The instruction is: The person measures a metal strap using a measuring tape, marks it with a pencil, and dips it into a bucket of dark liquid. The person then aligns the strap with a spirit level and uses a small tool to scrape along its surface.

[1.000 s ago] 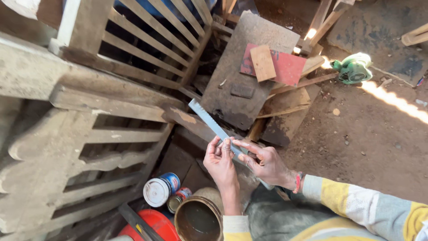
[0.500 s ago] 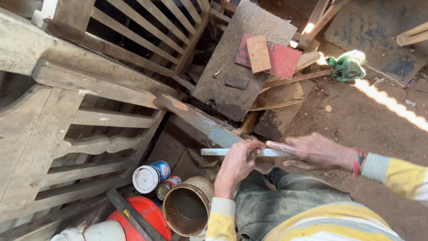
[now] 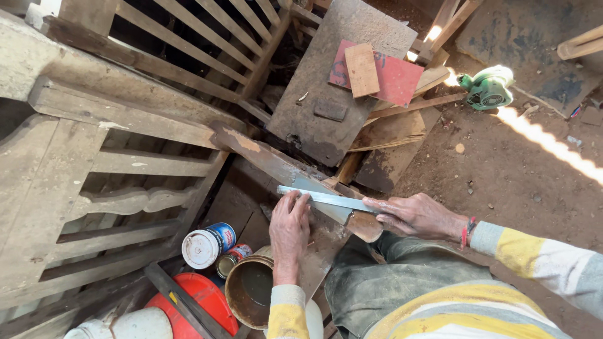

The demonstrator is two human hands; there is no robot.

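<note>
A narrow pale metal strip lies crosswise over a long wooden plank that rests on my knee. My left hand presses down on the strip's left end, fingers flat on the wood. My right hand holds the strip's right end between fingers and thumb; a red thread band is on that wrist. Both sleeves are striped yellow and grey.
Below the plank stand a rusty open tin, a white-lidded blue can, a small can and a red container. Old slatted wooden furniture fills the left. A grey board with red tile and a green power tool lie beyond.
The strip swung from pointing away and up-left to lying crosswise on the plank. Both hands came down onto it, and the view shifted slightly.
</note>
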